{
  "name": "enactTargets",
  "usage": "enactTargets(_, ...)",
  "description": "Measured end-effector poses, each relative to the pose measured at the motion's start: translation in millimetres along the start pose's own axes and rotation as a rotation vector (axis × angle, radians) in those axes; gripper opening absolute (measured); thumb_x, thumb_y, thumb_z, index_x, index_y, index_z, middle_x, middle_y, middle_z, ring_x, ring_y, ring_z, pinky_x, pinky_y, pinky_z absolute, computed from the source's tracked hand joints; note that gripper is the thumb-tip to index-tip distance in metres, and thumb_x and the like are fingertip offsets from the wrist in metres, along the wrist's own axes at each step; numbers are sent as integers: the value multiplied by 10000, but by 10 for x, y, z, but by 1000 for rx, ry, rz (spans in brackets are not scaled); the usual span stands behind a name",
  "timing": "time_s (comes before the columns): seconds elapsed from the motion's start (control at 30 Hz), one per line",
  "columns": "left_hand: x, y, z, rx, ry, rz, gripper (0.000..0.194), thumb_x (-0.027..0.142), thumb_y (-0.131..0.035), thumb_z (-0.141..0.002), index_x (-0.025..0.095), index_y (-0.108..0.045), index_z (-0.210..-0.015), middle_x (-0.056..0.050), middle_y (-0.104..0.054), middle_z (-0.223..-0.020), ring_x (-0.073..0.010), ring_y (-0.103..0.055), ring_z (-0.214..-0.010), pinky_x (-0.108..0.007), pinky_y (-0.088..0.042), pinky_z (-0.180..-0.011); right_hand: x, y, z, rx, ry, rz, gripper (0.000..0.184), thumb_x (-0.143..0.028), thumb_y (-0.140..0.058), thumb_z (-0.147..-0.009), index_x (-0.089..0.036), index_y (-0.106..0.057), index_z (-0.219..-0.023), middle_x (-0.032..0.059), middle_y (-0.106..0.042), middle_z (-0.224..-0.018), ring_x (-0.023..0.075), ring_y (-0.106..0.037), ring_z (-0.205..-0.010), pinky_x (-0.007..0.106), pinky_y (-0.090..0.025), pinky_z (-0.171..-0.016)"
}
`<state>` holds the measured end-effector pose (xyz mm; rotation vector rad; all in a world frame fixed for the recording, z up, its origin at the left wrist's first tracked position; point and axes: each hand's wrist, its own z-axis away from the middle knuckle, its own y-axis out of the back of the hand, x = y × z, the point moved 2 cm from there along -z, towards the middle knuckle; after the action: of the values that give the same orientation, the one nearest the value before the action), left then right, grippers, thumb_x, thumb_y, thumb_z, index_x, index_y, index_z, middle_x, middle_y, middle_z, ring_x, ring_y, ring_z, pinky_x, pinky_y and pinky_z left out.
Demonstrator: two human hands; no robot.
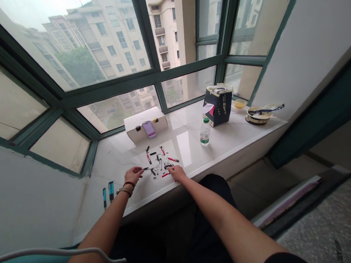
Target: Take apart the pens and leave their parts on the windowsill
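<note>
On the white marble-look sill, my left hand pinches a slim dark pen part, from which a thin light rod seems to extend to the right. My right hand has its fingers closed around a small black pen piece at the right of the pile. Loose pen parts lie scattered between and beyond both hands: several red barrels, black pieces and thin metallic or clear bits. Left of my left wrist lie three teal-and-black pens.
Behind the parts stands a white box with a blurred purple item against it. To the right are a green-capped bottle, a dark carton, a yellowish bowl and a round container. A white cable crosses the lower left.
</note>
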<state>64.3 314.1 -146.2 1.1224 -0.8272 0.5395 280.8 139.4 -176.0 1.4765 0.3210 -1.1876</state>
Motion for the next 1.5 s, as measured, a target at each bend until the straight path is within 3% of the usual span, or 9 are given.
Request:
enactTargets(0.13, 105, -63, -91, 78, -17, -33, 377, 432, -763, -666, 145, -717, -907, -93, -764, -883, -175, -706, -597, -257, -524, -532, -7, 2, 3, 7, 0, 15, 507, -478, -432, -971, -175, -679, -649, 25, -605, -588, 140, -561, -607, 225, -315, -570)
enactTargets(0.33, 204, -342, -148, 195, 25, -84, 340, 428, -738, -695, 156, -717, -899, -79, -765, -891, -170, -706, -633, -273, -537, -610, 9, -18, -12, 17, -7, 34, 500, -469, -435, -974, -180, -687, -652, 27, -627, -599, 137, -561, -604, 222, -311, -572)
enactTargets(0.63, 204, -596, -261, 209, -10, -242, 301, 454, -755, -684, 184, -716, -812, -79, -767, -881, -221, -699, -842, -312, -525, -768, 26, -35, -16, -16, -24, 13, 504, -479, -419, -986, -181, -705, -697, 21, -608, -552, 139, -585, -571, 205, -362, -588)
enactTargets(0.73, 219, -587, -272, 204, -72, -299, 322, 497, -680, -762, 196, -710, -874, -76, -764, -958, -214, -695, -882, -305, -520, -793, 25, -21, -10, -12, -29, 3, 495, -475, -430, -980, -183, -697, -682, 24, -614, -570, 142, -599, -590, 203, -364, -585)
enactTargets(0.83, 173, -475, -280, 214, -119, -373, 279, 390, -531, -886, 198, -697, -1004, -82, -746, -1078, -207, -686, -950, -312, -505, -858, 28, -27, -16, -19, -21, 6, 499, -472, -425, -982, -183, -696, -678, 27, -627, -596, 143, -607, -613, 203, -362, -590)
enactTargets(0.97, 26, -262, -269, 123, -170, -499, 248, 203, -542, -838, 205, -727, -1003, -71, -753, -1066, -213, -690, -937, -314, -498, -901, 30, -49, -35, 3, -34, 41, 476, -461, -440, -975, -182, -706, -694, 40, -655, -642, 153, -602, -654, 213, -346, -593)
enactTargets(1.1, -58, -158, -191, 21, -281, -608, 248, 198, -582, -811, 243, -759, -978, -46, -736, -1120, -220, -651, -1048, -307, -458, -996, 25, -61, -44, 41, -9, 70, 489, -457, -439, -973, -181, -689, -658, 43, -653, -639, 151, -573, -653, 224, -317, -589)
enactTargets(1.23, -35, -208, -116, -12, -345, -682, 253, 227, -575, -834, 247, -759, -1007, -62, -708, -1180, -245, -607, -1108, -334, -443, -1012, 20, -56, -27, 36, -4, 77, 504, -459, -423, -983, -181, -689, -657, 38, -645, -623, 147, -563, -627, 226, -321, -589)
enactTargets(1.5, 56, -376, -92, -6, -344, -759, 267, 221, -542, -858, 246, -714, -1061, -64, -709, -1155, -243, -603, -1093, -337, -459, -947, 24, -62, -24, 2, -43, 29, 520, -476, -411, -990, -174, -716, -696, 36, -637, -583, 144, -584, -571, 221, -357, -581)
